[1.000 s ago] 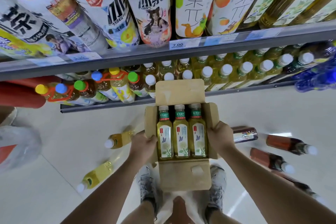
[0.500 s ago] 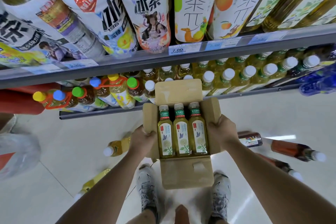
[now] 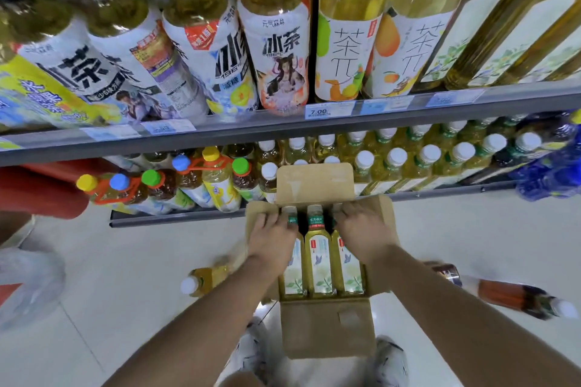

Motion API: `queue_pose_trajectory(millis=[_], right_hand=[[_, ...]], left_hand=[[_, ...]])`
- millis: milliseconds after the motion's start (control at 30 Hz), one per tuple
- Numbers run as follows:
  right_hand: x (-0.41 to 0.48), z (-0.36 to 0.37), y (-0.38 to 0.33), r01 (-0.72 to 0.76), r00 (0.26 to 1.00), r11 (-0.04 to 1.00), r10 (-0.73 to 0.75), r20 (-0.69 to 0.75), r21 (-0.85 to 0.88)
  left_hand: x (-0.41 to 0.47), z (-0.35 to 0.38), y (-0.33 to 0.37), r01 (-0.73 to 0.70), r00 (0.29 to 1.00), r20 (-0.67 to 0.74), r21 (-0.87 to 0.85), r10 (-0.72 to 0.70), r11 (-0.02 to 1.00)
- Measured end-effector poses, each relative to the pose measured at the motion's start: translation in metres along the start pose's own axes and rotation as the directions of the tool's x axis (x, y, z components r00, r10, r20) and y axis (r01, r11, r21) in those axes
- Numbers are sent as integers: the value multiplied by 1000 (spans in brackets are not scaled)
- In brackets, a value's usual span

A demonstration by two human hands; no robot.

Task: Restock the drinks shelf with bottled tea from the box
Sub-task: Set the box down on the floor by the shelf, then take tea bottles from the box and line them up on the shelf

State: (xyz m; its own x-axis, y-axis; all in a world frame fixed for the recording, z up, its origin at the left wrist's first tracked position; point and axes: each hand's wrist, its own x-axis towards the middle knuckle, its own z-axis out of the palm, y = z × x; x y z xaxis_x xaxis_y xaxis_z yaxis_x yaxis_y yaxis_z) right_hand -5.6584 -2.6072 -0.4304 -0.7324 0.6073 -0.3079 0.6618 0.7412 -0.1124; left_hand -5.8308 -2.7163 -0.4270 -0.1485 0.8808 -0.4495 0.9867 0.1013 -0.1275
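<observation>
Three tea bottles (image 3: 321,256) lying in the box (image 3: 328,328). Left hand (image 3: 273,237) and right hand (image 3: 361,234) curled on outer bottle necks; full grip unclear. Best lifted straight up, slowly.

— What lies on the floor (image 3: 110,261)?
— A yellow bottle (image 3: 207,276) at left, a dark reddish bottle (image 3: 518,295) at right, both on their sides.
— And at far left?
— A clear plastic bag (image 3: 28,283), blurred. White shoes (image 3: 390,361) below.
</observation>
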Motion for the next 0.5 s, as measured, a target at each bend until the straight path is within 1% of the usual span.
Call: queue_pose_trajectory(millis=[67,167,233,367,500], right_hand=[[23,17,-9,33,999,999,-34,40,13],[48,42,-11,21,1000,998,-21,-3,56],[57,56,-11,14,1000,998,-13,-24,65],[68,71,-11,-67,995,990,75,-62,122],[58,77,-23,-187,979,967,199,-53,172]], left_hand=[[25,4,5,5,1000,-16,61,-4,998],[52,16,2,23,996,-87,73,-16,997],[61,28,0,13,989,-151,78,-1,997],[62,46,-5,-21,964,-262,69,38,997],[44,54,-5,15,954,-299,37,-3,999]])
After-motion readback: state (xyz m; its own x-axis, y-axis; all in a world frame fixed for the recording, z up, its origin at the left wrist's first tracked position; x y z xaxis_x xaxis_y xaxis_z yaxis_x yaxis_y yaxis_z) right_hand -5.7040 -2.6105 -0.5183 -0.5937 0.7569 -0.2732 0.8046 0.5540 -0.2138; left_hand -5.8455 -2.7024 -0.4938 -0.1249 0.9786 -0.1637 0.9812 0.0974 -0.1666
